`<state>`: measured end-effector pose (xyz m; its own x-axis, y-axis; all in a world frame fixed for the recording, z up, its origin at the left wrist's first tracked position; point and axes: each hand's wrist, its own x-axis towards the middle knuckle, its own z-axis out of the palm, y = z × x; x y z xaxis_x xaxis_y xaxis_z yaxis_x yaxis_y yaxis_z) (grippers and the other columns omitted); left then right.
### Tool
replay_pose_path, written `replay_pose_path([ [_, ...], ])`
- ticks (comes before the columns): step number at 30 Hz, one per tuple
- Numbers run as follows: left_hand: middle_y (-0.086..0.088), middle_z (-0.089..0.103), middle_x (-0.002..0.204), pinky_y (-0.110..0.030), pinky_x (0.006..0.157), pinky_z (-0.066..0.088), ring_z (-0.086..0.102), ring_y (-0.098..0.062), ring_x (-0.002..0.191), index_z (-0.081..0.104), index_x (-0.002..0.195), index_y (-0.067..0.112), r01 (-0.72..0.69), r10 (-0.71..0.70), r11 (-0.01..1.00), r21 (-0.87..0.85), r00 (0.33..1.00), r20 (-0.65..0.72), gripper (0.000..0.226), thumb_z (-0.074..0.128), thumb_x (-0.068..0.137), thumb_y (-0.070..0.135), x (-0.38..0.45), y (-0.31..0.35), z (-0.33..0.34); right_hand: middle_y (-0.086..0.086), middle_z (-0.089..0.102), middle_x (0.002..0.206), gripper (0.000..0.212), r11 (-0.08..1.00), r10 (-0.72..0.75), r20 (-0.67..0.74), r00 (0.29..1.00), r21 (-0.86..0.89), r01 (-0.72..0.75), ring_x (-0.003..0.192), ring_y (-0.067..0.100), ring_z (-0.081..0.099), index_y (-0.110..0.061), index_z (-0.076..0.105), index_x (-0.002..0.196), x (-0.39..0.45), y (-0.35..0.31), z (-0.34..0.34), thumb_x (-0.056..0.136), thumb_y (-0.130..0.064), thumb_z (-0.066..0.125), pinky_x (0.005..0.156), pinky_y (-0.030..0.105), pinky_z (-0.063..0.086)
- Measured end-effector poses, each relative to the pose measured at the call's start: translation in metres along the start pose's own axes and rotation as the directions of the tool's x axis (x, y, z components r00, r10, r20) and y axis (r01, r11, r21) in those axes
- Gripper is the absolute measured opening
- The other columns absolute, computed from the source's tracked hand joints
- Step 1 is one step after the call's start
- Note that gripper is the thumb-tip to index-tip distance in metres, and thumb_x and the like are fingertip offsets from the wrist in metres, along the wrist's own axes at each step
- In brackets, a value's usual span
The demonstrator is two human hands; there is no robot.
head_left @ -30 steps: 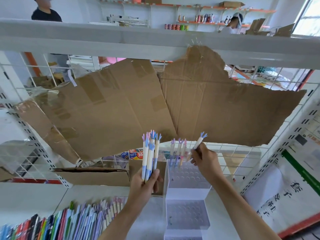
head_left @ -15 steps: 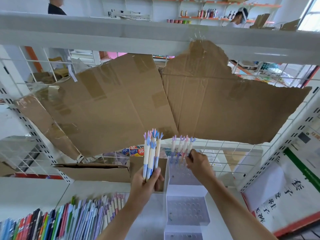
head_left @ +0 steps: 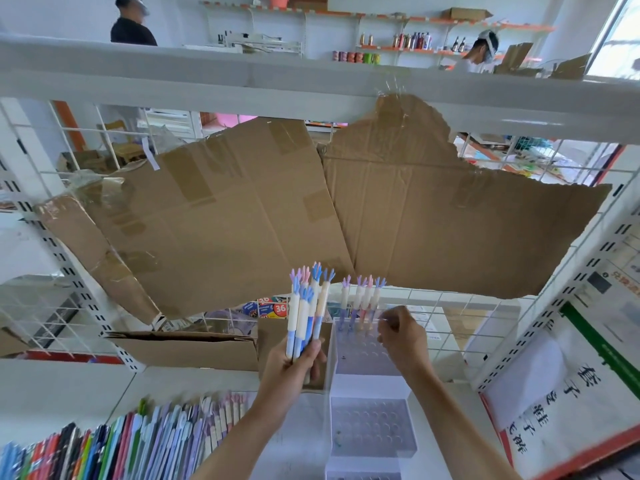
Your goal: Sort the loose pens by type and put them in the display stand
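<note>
Left hand (head_left: 297,363) grips a bunch of pens (head_left: 309,308), fingers curled round the lower barrels; the bunch stands upright, coral-shaped caps on top, just left of the display stand (head_left: 369,420). The stand is a clear stepped block with rows of round holes, on the white shelf (head_left: 69,389). Four pens (head_left: 362,303) stand in the far-left holes of its top tier, leaning slightly. Right hand (head_left: 401,337) hovers over the top tier just right of those four, fingers curled inward; whether they pinch anything, cannot tell. More pens and markers (head_left: 114,445) lie packed in a row at near left. Torn cardboard sheets (head_left: 311,209) hang on the wire grid behind.
</note>
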<state>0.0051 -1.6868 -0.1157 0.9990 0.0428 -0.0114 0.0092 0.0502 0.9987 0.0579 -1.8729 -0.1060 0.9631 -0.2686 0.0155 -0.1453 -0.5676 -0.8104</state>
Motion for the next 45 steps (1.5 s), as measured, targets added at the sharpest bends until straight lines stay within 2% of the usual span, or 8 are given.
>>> replay_pose_path([
  [6, 0.004, 0.056, 0.048, -0.014, 0.045, 0.033, 0.043, -0.006, 0.041, 0.057, 0.077, 0.004, -0.001, -0.011, 0.998, 0.058, 0.977, 0.211, 0.023, 0.053, 0.095, 0.017, 0.001, 0.007, 0.016, -0.008, 0.053, 0.048, 0.030, 0.971, -0.208, 0.318, 0.925, 0.179, 0.157, 0.047, 0.006, 0.045, -0.016, 0.057, 0.061, -0.035, -0.030, -0.003, 0.091, -0.015, 0.059, 0.052, 0.017, 0.037],
  [12, -0.005, 0.058, 0.058, -0.026, 0.051, 0.039, 0.047, -0.015, 0.049, 0.057, 0.078, 0.009, 0.041, -0.044, 0.998, 0.051, 0.998, 0.046, 0.028, 0.054, 0.090, 0.034, 0.008, 0.002, 0.018, -0.003, 0.061, 0.055, 0.025, 0.955, -0.155, 0.107, 0.982, 0.272, 0.121, 0.043, 0.007, 0.052, -0.014, 0.055, 0.068, -0.025, -0.027, -0.024, 0.093, -0.009, 0.054, 0.049, 0.020, 0.043],
  [16, -0.002, 0.046, 0.058, -0.013, 0.042, 0.032, 0.042, -0.002, 0.043, 0.048, 0.083, 0.010, 0.043, -0.043, 0.999, -0.009, 0.999, 0.014, 0.023, 0.052, 0.091, 0.031, 0.010, 0.006, 0.009, 0.000, 0.063, 0.062, 0.016, 0.982, -0.176, -0.073, 0.982, 0.057, 0.180, 0.052, 0.008, 0.057, -0.011, 0.055, 0.081, 0.001, -0.016, -0.045, 0.096, -0.015, 0.051, 0.049, 0.013, 0.039],
  [22, -0.005, 0.047, 0.073, -0.025, 0.049, 0.053, 0.045, -0.006, 0.049, 0.045, 0.106, 0.006, 0.053, -0.053, 0.997, -0.051, 0.999, 0.000, 0.018, 0.050, 0.095, 0.020, 0.007, 0.004, 0.009, 0.017, 0.066, 0.078, 0.017, 0.962, -0.210, 0.011, 0.978, -0.176, 0.209, 0.063, 0.026, 0.060, -0.004, 0.049, 0.086, 0.020, -0.002, -0.029, 0.098, -0.015, 0.046, 0.056, 0.030, 0.040],
  [28, 0.007, 0.051, 0.052, -0.015, 0.041, 0.034, 0.040, -0.003, 0.043, 0.051, 0.092, 0.004, -0.024, 0.025, 0.999, 0.048, 1.000, -0.017, 0.025, 0.050, 0.093, 0.029, 0.006, 0.003, 0.006, 0.023, 0.065, 0.084, 0.020, 0.950, -0.154, 0.129, 0.980, -0.251, 0.183, 0.076, 0.036, 0.062, 0.002, 0.053, 0.087, 0.023, 0.015, -0.006, 0.096, -0.015, 0.047, 0.068, 0.041, 0.047],
  [38, -0.002, 0.058, 0.062, -0.019, 0.050, 0.044, 0.051, -0.010, 0.053, 0.056, 0.095, 0.003, -0.041, 0.042, 0.999, -0.030, 0.999, 0.026, 0.016, 0.055, 0.092, 0.019, 0.004, 0.005, 0.006, 0.017, 0.066, 0.098, 0.010, 0.946, -0.087, 0.143, 0.986, -0.299, 0.126, 0.085, 0.028, 0.058, -0.003, 0.056, 0.094, 0.022, 0.015, -0.002, 0.093, -0.008, 0.048, 0.064, 0.028, 0.033],
  [41, -0.005, 0.061, 0.066, -0.021, 0.051, 0.045, 0.053, -0.010, 0.054, 0.058, 0.098, 0.005, -0.036, 0.037, 0.998, -0.042, 0.999, 0.034, 0.017, 0.056, 0.091, 0.021, 0.004, 0.006, 0.005, 0.014, 0.065, 0.107, 0.024, 0.967, -0.011, 0.087, 0.996, -0.253, 0.033, 0.095, 0.028, 0.060, -0.003, 0.061, 0.109, 0.019, 0.015, -0.010, 0.090, -0.004, 0.046, 0.071, 0.026, 0.041],
  [45, 0.001, 0.061, 0.060, -0.016, 0.046, 0.042, 0.053, -0.006, 0.050, 0.058, 0.096, 0.003, -0.049, 0.050, 0.999, -0.008, 0.996, 0.080, 0.015, 0.056, 0.093, 0.018, 0.004, 0.007, 0.016, 0.003, 0.064, 0.071, 0.027, 0.995, -0.080, 0.194, 0.978, 0.076, 0.067, 0.062, 0.014, 0.056, -0.017, 0.069, 0.086, -0.009, -0.004, -0.022, 0.090, 0.001, 0.049, 0.056, 0.018, 0.042],
])
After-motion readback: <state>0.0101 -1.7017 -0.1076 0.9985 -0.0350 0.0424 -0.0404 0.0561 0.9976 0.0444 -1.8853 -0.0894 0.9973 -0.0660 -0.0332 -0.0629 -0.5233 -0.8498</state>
